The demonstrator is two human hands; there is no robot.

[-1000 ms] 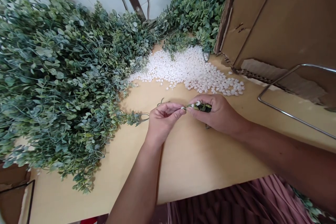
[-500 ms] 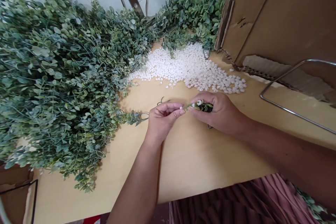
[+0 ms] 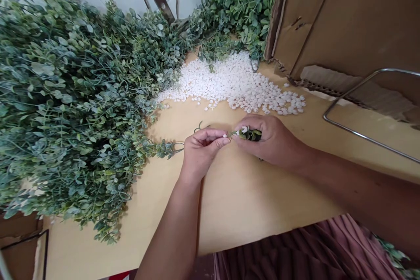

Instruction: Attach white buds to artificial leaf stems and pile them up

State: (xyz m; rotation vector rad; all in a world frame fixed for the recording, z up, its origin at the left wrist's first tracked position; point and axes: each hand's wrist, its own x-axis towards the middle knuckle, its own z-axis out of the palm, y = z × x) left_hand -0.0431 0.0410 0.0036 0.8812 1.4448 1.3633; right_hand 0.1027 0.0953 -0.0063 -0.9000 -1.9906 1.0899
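Observation:
My right hand [image 3: 269,140] is closed round a small green leafy sprig [image 3: 249,134] that carries a white bead. My left hand [image 3: 201,148] pinches a tiny white bead [image 3: 225,136] at the sprig's tip, thumb and forefinger pressed together. Both hands meet just above the tan table [image 3: 236,197]. A heap of small white beads [image 3: 236,85] lies a little beyond them.
A big pile of artificial green foliage [image 3: 72,96] covers the table's left side, and more foliage [image 3: 236,0] sits at the back. A cardboard box [image 3: 344,22] stands at the right, with a metal wire frame [image 3: 354,92] before it. Pink pleated fabric [image 3: 295,253] lies below.
The hands hold the same grip on the sprig and bead; the view has shifted slightly, nothing else moved.

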